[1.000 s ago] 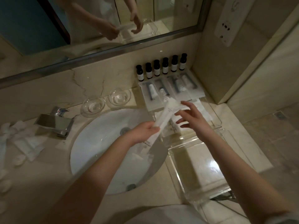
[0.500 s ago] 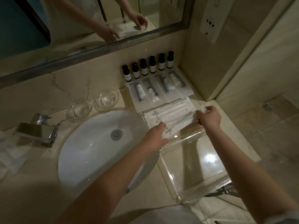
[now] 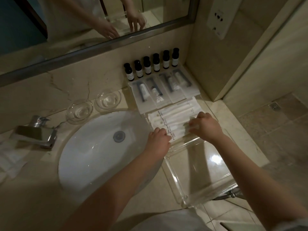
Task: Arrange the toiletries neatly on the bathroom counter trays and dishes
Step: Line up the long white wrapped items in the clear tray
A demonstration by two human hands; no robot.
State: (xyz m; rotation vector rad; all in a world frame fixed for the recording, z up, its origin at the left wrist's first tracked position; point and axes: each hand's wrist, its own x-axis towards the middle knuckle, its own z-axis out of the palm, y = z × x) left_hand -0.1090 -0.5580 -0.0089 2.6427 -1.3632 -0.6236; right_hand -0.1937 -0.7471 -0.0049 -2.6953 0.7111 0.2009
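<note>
A clear acrylic tray (image 3: 175, 175) lies on the counter right of the sink. Several long white sachets (image 3: 173, 115) lie side by side at its far end. My left hand (image 3: 158, 139) pinches the left end of the nearest sachet (image 3: 177, 131), fingers curled. My right hand (image 3: 204, 125) holds the right end of the same sachet, fingers bent down on it. Behind the tray, several clear packets with tubes and toothbrushes (image 3: 162, 88) lie in a row. Several small dark bottles (image 3: 152, 65) stand along the wall.
Two round glass dishes (image 3: 93, 105) sit behind the white sink (image 3: 93, 152). A chrome tap (image 3: 35, 132) is at the left. White wrapped items (image 3: 11, 162) lie on the counter's left. A mirror (image 3: 93, 19) runs above; a side wall closes the right.
One second ago my left hand held a white sachet above the sink's edge. Both hands have since brought it down into the tray beside the other sachets.
</note>
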